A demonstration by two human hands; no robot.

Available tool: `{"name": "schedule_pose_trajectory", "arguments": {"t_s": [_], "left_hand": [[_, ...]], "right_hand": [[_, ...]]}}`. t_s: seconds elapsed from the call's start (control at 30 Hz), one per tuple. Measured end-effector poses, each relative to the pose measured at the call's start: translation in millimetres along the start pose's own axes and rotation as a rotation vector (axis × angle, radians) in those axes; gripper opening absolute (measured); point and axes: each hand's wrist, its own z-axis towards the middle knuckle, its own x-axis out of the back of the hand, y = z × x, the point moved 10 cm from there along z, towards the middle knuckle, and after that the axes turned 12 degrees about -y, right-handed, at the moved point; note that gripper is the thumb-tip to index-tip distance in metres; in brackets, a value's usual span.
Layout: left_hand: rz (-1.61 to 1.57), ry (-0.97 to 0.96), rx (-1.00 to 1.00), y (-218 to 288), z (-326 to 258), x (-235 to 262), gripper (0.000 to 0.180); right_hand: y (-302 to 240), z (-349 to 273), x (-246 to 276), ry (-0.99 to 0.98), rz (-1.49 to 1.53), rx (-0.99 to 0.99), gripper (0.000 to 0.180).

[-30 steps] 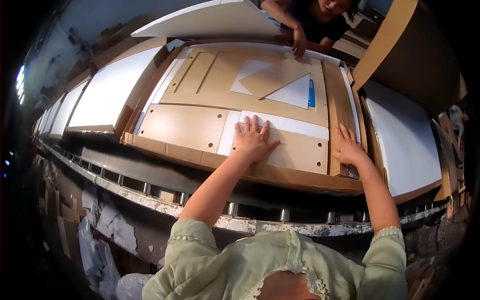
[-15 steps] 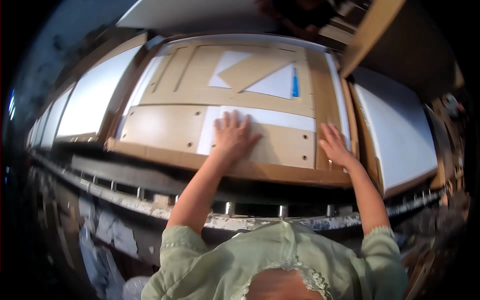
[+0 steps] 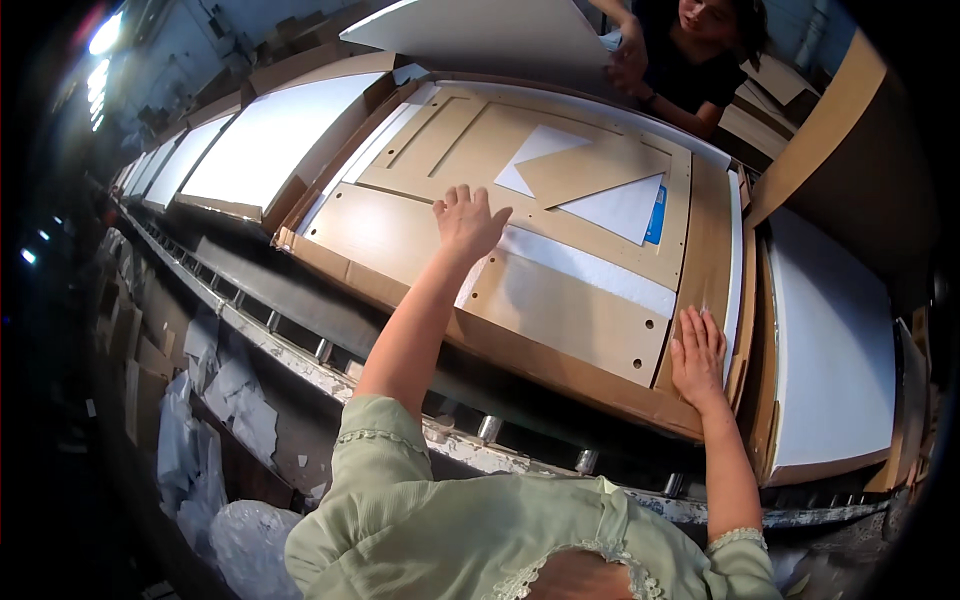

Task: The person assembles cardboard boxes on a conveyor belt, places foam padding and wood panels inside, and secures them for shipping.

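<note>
An open cardboard carton (image 3: pixel 345 268) lies before me, packed with flat tan panels and white foam. My left hand (image 3: pixel 470 222) is over the middle of the panels, palm down, fingers spread and holding nothing; whether it touches them I cannot tell. Close to it is the corner of a tan panel (image 3: pixel 385 228) with holes. My right hand (image 3: pixel 698 352) lies flat on the brown cardboard strip (image 3: pixel 708 240) along the carton's right side. Farther in, a grooved tan panel (image 3: pixel 450 150) bears a white sheet (image 3: pixel 625 208), a tan pointed piece (image 3: pixel 590 170) and a blue label (image 3: pixel 656 216).
The carton stands on a roller conveyor (image 3: pixel 490 428). White-topped cartons (image 3: pixel 285 135) line up to the left, and another (image 3: pixel 835 345) is at right. A tan board (image 3: pixel 825 130) rises at the far right. Across from me, a person (image 3: pixel 690 75) is beside a raised white panel (image 3: pixel 480 40).
My view has turned, so the carton looks slanted and the person across shows more fully. My left hand has shifted away from the white strip toward the grooved panel. My right hand stays at the right side.
</note>
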Motion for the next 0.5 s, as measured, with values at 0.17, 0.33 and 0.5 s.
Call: {"name": "schedule_pose_trajectory", "arguments": {"t_s": [0.17, 0.33, 0.5], "left_hand": [[-0.1, -0.296, -0.054, 1.1, 7.7, -35.5, 0.057], [0.009, -0.299, -0.057, -24.7, 4.4, -59.2, 0.069], [0.007, -0.386, -0.083, -13.3, -1.6, -57.8, 0.069]], "right_hand": [[5.6, -2.2, 0.4, -0.005, 0.028, -0.017, 0.048], [-10.0, 2.0, 3.9, 0.085, 0.053, 0.043, 0.047], [-4.8, -4.0, -0.5, 0.088, 0.082, 0.029, 0.047]]}}
